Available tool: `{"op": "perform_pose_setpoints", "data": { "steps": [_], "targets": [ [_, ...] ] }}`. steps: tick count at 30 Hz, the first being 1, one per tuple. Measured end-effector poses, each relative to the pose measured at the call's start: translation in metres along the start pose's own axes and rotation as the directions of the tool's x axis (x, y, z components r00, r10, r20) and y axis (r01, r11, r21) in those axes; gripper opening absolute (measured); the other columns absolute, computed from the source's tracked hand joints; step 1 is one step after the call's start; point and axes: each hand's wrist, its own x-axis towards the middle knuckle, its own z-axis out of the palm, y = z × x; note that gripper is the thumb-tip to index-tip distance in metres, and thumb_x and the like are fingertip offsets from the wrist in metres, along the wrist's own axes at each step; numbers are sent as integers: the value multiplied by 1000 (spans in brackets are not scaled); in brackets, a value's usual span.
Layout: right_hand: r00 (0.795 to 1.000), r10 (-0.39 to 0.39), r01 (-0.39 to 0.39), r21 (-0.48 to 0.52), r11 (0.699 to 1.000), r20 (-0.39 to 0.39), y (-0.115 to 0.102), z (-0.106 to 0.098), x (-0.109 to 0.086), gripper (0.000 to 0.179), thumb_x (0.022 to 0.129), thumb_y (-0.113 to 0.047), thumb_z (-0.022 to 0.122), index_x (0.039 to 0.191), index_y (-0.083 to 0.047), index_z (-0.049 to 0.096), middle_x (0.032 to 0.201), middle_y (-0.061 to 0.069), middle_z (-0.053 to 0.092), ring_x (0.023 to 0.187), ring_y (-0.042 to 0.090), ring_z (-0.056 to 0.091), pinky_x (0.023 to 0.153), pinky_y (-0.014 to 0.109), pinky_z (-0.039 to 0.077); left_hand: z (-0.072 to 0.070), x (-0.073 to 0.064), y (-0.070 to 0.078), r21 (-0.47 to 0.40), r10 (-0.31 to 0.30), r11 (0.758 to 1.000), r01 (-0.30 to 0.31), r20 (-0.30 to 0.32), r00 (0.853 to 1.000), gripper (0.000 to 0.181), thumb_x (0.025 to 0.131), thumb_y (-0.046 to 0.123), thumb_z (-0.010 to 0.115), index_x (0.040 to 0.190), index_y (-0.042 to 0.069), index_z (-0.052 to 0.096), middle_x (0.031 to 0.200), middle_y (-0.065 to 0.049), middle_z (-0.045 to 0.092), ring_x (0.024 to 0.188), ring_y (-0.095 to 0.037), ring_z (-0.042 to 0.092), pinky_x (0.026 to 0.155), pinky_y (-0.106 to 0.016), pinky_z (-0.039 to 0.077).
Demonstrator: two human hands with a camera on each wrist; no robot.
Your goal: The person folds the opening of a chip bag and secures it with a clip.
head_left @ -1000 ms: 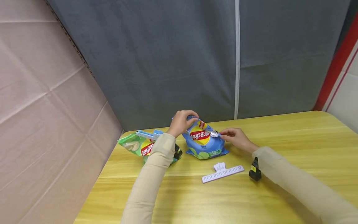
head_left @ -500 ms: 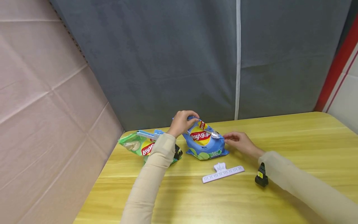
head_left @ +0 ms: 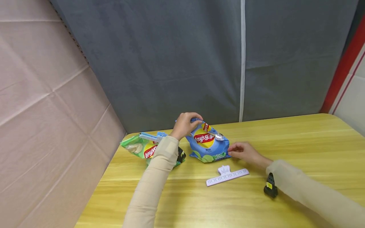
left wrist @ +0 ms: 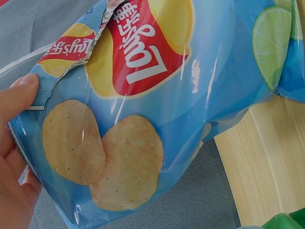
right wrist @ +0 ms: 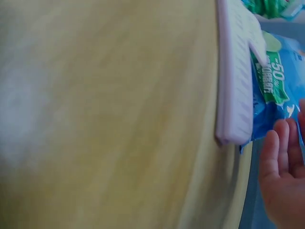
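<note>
My left hand (head_left: 186, 125) pinches the top left corner of a blue Lay's chip bag (head_left: 209, 151). In the left wrist view, the thumb lies on the front of the blue chip bag (left wrist: 186, 124) and the other fingers are behind its edge. The bag stands tilted, its torn top folded to the right with silver lining showing. My right hand (head_left: 245, 153) is at the bag's lower right side, fingers loosely bent; whether they touch it I cannot tell. In front of the bag lies a lilac sealing clip (head_left: 226, 177) with a piano-key pattern.
A green Lay's bag (head_left: 139, 148) with a light blue clip (head_left: 152, 137) on its top sits to the left, partly hidden by my left arm. The wooden table (head_left: 302, 139) meets a grey curtain (head_left: 171, 63) behind and a pale cloth wall on the left.
My right hand has let go of the folded top corner of the blue chip bag and moved down and slightly right. The left hand has kept its hold.
</note>
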Motion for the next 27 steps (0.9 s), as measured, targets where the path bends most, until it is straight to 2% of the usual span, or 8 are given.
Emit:
{"op": "perform_pose_setpoints", "data": {
  "steps": [4,8,14,20,27],
  "targets": [
    [987,-109,119,-82,989,119,1,6,-3,21,81,-12,64,93,5,63,86,7,62,72,14,53,64,23,47,0,0,0,-3,3,1000,-3,-4,1000,12,83,20,63,91,14,69,92,2,66,79,-8,58,71,-23,46],
    [969,-148,176,-135,975,199,0,10,-5,22,80,-15,65,92,3,64,86,4,62,74,13,53,67,22,46,0,0,1,-1,2,1000,-2,-2,1000,12,83,20,63,91,15,69,92,2,66,79,-8,58,71,-23,45],
    [965,-90,136,-175,975,248,-1,11,-6,25,78,-20,68,93,-1,64,83,1,61,73,15,52,65,23,46,0,0,2,8,11,1000,-11,4,1000,12,83,20,62,92,14,68,93,2,65,81,-9,58,73,-23,45],
    [951,-37,106,-211,972,308,-4,10,-5,31,76,-25,70,95,0,65,79,0,59,70,14,52,62,23,47,-2,0,3,9,11,1000,-11,11,1000,12,83,20,62,92,14,68,93,2,65,81,-9,58,74,-23,46],
    [951,19,68,-270,960,308,-9,13,-6,31,72,-26,73,92,-4,66,73,-2,56,67,13,48,58,22,43,-3,-1,3,8,7,1000,-7,18,1000,13,83,20,62,92,14,68,94,1,65,81,-9,58,74,-24,46]
  ]
}}
